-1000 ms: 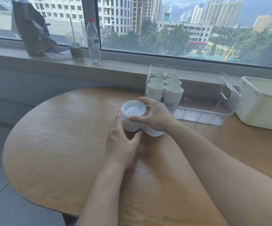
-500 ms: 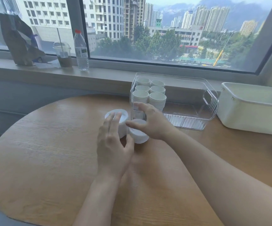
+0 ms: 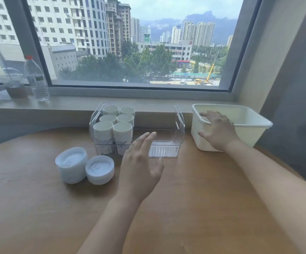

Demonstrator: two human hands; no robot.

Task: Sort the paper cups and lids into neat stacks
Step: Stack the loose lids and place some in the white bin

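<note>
Near the middle of the frame the left hand [image 3: 141, 162] hovers over the wooden table [image 3: 38, 208] with fingers spread, holding nothing, and just left of it sit two stacks of white lids [image 3: 85, 165]. Further back, six stacks of paper cups [image 3: 114, 123] fill the left end of the clear bin [image 3: 179, 125]. Over at the right, the right hand [image 3: 217, 131] rests on the white tub [image 3: 249, 125] rim, fingers loosely spread.

Bare table [image 3: 194, 189] lies open in front of the clear bin [image 3: 179, 125]. Six cup stacks [image 3: 114, 125] crowd the bin's left half; its right half stands free. Two lid stacks [image 3: 86, 165] sit just left of the bin's front, and a white tub [image 3: 249, 123] stands close on its right.
</note>
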